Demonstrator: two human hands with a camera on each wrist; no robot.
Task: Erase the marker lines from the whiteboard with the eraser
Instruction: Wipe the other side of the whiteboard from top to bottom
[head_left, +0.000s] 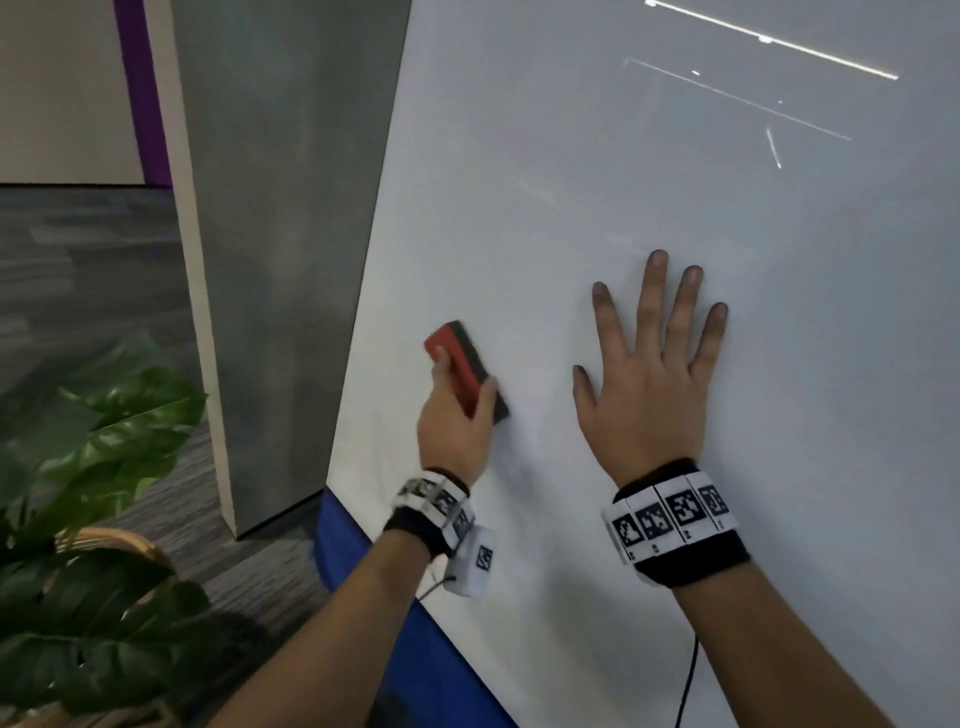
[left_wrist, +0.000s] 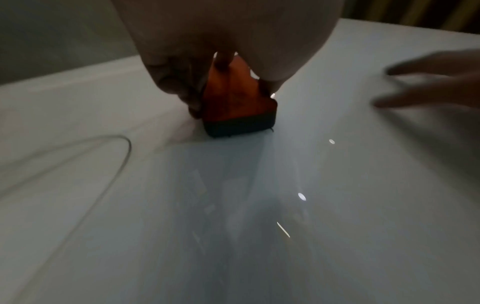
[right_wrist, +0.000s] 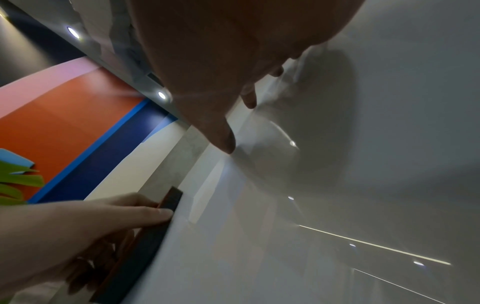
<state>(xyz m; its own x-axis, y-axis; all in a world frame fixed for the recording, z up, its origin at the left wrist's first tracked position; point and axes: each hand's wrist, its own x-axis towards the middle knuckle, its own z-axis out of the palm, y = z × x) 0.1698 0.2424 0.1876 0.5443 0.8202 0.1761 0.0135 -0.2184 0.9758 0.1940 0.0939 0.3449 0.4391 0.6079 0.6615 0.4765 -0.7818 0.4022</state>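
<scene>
The whiteboard (head_left: 571, 182) fills the right side of the head view. No dark marker line shows on it there, only a faint grey smudge (head_left: 511, 467) below the eraser. My left hand (head_left: 465, 379) grips the red eraser (head_left: 457, 358), thumb on one long side and fingers on the other. Its dark felt (left_wrist: 239, 125) lies against the board near the left edge. My right hand (head_left: 649, 353) rests flat on the board to the right, fingers spread, holding nothing. A thin grey curve (left_wrist: 124, 148) shows in the left wrist view; marker or cable reflection, I cannot tell.
A grey panel (head_left: 270, 260) stands left of the board, with carpet floor beyond. A leafy plant (head_left: 88, 467) in a wicker basket (head_left: 119, 545) sits at the lower left. A blue band (head_left: 415, 649) runs along the board's lower-left edge. Ceiling-light reflections (head_left: 769, 41) streak the upper right.
</scene>
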